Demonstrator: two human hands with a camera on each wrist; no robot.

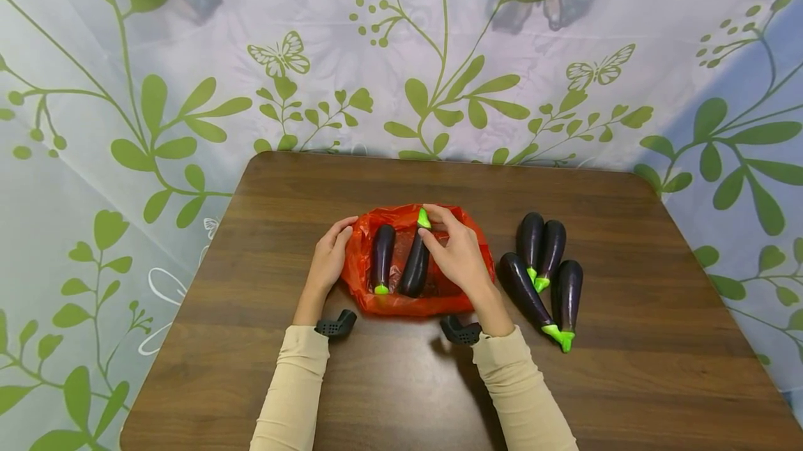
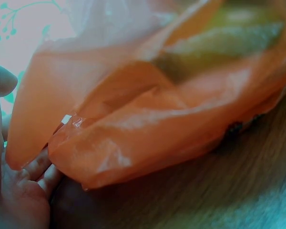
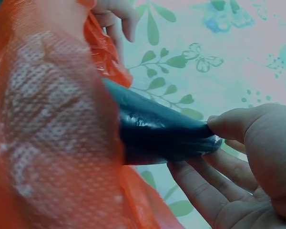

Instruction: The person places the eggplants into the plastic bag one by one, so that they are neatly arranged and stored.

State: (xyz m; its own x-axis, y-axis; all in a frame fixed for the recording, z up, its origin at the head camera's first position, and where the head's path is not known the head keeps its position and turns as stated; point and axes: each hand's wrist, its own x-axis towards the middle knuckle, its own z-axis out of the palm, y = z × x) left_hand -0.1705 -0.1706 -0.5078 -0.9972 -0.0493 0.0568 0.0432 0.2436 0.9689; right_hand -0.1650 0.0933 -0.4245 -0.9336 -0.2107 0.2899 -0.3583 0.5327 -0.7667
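While the left side of a thin, crinkly red plastic bag (image 1: 401,306) is touched by the left-hand grip (image 1: 328,258), a glossy dark-purple eggplant with a bright green cap (image 1: 415,264) is pinched near its cap by the right-hand grip (image 1: 461,252), thumb on one side, fingers on the other. The held eggplant is tilted in the bag's mouth, cap toward the far rim, just beside a second purple, green-capped eggplant (image 1: 383,256) with its cap pointed toward the near rim. On the left-hand grip, thumb and fingers look apart, with bag film resting against the fingers. Four more glossy purple eggplants (image 1: 541,285) are laid on the brown wood-grain bench (image 1: 401,374), right of the bag.

Handling-wise, probably no drama: it'd be guessed as fairly light, firm rather than squishy, and kinda slick along that shiny skin. It's best held at the narrower cap end, or round the middle if more steadiness is wanted. The bag's the floppy bit, likely easily snagged, so its rim is best supported.

As for brands, no label or writing can be read anywhere.
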